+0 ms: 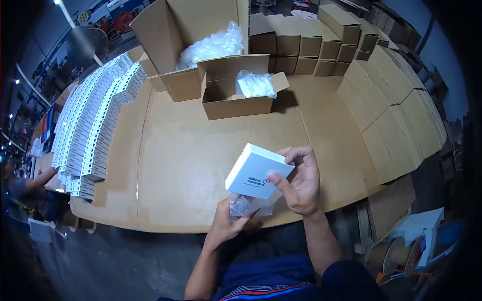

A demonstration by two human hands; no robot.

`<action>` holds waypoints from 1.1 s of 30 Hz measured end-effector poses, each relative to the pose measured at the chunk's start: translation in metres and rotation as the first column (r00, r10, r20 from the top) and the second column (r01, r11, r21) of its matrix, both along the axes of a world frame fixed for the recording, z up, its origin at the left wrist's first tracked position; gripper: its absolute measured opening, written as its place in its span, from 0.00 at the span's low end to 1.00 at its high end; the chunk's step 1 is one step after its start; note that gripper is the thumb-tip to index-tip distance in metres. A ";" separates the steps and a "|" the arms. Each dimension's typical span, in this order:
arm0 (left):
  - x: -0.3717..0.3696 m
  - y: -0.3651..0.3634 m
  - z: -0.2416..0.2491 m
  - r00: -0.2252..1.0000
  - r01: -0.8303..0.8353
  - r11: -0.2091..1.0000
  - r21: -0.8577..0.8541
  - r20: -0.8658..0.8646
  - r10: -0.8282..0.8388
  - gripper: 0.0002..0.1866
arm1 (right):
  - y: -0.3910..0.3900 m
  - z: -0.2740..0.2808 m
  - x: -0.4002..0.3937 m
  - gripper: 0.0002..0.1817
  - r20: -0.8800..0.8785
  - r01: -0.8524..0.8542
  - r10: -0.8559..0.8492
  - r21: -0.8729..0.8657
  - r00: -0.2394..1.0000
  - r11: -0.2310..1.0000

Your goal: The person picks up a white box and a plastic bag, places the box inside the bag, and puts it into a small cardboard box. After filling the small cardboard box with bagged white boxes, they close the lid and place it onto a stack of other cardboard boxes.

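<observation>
Over the table's (201,165) near edge, head view: your R hand (300,184), part-closed, pinches the white Telkom Indonesia box (256,173), thumb in front, prob. to steady it; your L hand (228,220), curled, grips clear plastic wrap (242,205) just below, prob. keeping it close.

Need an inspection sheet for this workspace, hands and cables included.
Surface: brown tabletop, seam down its left part.
Job's things: white box, tilted, print on one face; clear plastic below it.
Clutter: open carton with wrapped packet; larger carton with crumpled plastic behind; stacked white boxes left, stacked brown cartons right.
Hands: left hand grips the clear plastic; right hand holds the white box, thumb by the print.
Cables: nothing seen on the tabletop.
Surroundings: another person's arm by the left stacks; spool at lower right.
</observation>
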State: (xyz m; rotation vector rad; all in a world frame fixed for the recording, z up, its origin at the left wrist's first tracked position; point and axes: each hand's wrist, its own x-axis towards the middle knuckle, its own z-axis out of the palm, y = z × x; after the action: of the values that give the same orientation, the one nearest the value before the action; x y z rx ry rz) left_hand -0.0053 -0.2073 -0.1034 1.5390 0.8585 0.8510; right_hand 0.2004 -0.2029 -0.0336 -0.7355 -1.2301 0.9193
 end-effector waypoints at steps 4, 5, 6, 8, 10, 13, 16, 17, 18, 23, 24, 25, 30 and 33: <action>-0.001 0.000 -0.003 0.996 -0.057 0.998 0.015 0.067 0.056 0.17 | -0.001 0.002 0.009 0.18 0.108 0.096 -0.097 0.016 0.989 0.995; -0.001 0.000 -0.001 0.996 -0.057 0.998 0.022 0.063 0.056 0.16 | -0.001 0.003 0.011 0.18 0.151 0.086 -0.091 0.035 0.984 0.996; -0.001 0.001 0.000 0.996 -0.061 0.998 0.024 0.060 0.060 0.16 | 0.001 0.004 0.015 0.17 0.196 0.079 -0.089 0.055 0.977 0.995; 0.002 0.001 0.000 0.996 -0.064 0.998 0.025 0.060 0.063 0.16 | 0.003 0.007 0.015 0.14 0.180 0.061 -0.067 0.040 0.981 0.997; 0.003 0.001 -0.001 0.997 -0.060 0.998 0.024 0.043 0.059 0.16 | 0.007 0.010 0.018 0.13 0.260 0.035 -0.044 0.042 0.965 0.999; 0.005 0.004 0.005 0.997 -0.066 0.997 0.038 0.031 0.064 0.16 | 0.015 0.014 0.017 0.11 0.330 -0.051 0.042 0.017 0.943 0.999; 0.002 0.007 0.000 0.999 -0.044 0.999 0.016 0.027 0.043 0.17 | 0.025 0.014 0.015 0.12 0.438 -0.128 0.098 0.038 0.893 0.991; 0.001 0.007 -0.002 0.999 -0.031 1.000 0.001 0.026 0.031 0.18 | 0.026 0.014 0.014 0.12 0.484 -0.150 0.106 0.053 0.869 0.987; 0.000 0.008 -0.001 0.998 -0.045 0.999 -0.022 0.037 0.046 0.17 | 0.025 0.019 0.009 0.13 0.428 -0.137 0.144 -0.048 0.892 0.989; -0.004 0.009 -0.001 0.990 -0.072 0.987 -0.140 0.109 0.088 0.17 | 0.033 0.009 0.005 0.13 0.427 -0.119 0.155 -0.112 0.891 0.987; -0.005 0.009 -0.002 0.989 -0.073 0.986 -0.151 0.119 0.091 0.18 | 0.034 0.009 0.005 0.13 0.431 -0.118 0.169 -0.142 0.886 0.983; -0.006 0.010 -0.003 0.987 -0.071 0.984 -0.162 0.129 0.093 0.19 | 0.034 0.009 0.006 0.13 0.435 -0.116 0.182 -0.173 0.882 0.978; -0.011 0.008 -0.014 0.941 -0.021 0.942 -0.334 0.313 0.132 0.21 | 0.039 -0.007 0.009 0.14 0.414 -0.113 0.191 -0.205 0.890 0.972; -0.009 0.009 -0.024 0.846 -0.004 0.869 -0.496 0.462 0.268 0.23 | 0.035 -0.004 0.007 0.17 0.303 -0.174 0.270 -0.310 0.914 0.935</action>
State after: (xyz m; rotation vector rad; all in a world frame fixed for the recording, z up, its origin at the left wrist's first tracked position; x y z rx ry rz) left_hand -0.0147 -0.1985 -0.1278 0.7549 0.7096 1.0083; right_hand 0.2078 -0.1681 -0.0375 -1.0239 -1.5335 1.2062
